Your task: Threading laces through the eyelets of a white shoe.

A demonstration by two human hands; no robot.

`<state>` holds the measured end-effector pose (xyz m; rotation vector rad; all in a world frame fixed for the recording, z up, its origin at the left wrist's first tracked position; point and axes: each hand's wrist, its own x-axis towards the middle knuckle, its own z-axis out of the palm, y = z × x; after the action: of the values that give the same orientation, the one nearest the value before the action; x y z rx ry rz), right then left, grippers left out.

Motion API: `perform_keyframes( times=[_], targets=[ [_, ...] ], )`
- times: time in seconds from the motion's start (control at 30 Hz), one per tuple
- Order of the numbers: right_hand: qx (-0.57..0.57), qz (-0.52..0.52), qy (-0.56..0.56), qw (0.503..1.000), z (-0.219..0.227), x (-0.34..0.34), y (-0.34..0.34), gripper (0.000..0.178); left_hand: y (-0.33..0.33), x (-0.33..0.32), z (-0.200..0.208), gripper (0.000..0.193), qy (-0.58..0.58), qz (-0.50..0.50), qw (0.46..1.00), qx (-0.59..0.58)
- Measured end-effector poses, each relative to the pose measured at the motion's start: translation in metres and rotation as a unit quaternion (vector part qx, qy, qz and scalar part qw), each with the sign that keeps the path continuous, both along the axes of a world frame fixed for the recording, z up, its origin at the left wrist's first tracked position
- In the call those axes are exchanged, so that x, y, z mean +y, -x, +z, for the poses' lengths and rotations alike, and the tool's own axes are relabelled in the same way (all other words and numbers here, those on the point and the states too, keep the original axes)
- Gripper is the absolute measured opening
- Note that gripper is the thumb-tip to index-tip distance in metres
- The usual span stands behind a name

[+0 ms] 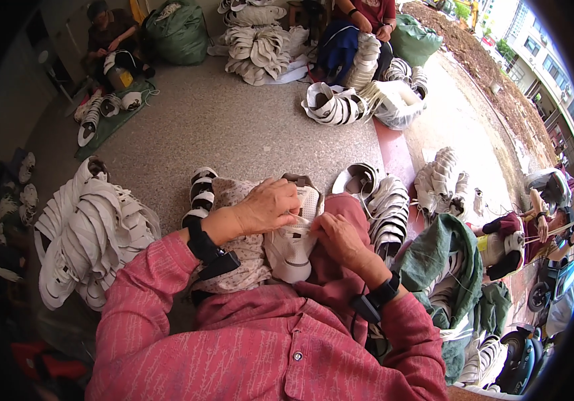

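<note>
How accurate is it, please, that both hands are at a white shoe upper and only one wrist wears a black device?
"One" is wrong: the head view shows black devices on both wrists; left hand and right hand are at a white shoe upper.

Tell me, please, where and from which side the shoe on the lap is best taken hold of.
Probably grip the shoe by its collar, from the far side: that open end points away from the person, while the left hand and right hand flank the shoe's middle.
</note>
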<state>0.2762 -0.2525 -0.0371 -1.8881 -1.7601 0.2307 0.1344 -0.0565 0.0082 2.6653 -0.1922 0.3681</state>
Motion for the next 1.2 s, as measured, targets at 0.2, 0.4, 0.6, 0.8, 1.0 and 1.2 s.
perform_keyframes(
  times=[0.2, 0.4, 0.6, 0.8, 1.0, 1.2],
  targets=[
    [0.374, -0.008, 0.101, 0.922, 0.028, -0.014, 0.007, 0.010, -0.016, 0.013, -0.014, 0.023, 0.018, 0.008, 0.997, 0.070],
    [0.013, 0.049, -0.033, 0.998, 0.029, -0.008, -0.010, 0.026, -0.027, 0.014, -0.008, 0.036, 0.322, 0.091, 0.910, 0.243],
    [-0.189, 0.148, -0.084, 0.967, 0.033, 0.002, -0.006, 0.019, -0.028, 0.016, -0.015, 0.036, 0.387, 0.097, 0.877, 0.268],
    [-0.248, 0.071, -0.119, 0.959, 0.020, 0.008, 0.004, 0.014, -0.027, 0.016, -0.021, 0.024, 0.424, 0.063, 0.870, 0.242],
    [-0.209, -0.035, -0.140, 0.967, 0.023, 0.012, 0.007, 0.020, -0.036, 0.017, -0.027, 0.023, 0.563, 0.113, 0.791, 0.212],
    [0.021, 0.017, -0.162, 0.986, 0.034, 0.013, -0.003, 0.023, -0.038, 0.027, -0.028, 0.023, 0.699, 0.133, 0.691, 0.127]
  ],
)
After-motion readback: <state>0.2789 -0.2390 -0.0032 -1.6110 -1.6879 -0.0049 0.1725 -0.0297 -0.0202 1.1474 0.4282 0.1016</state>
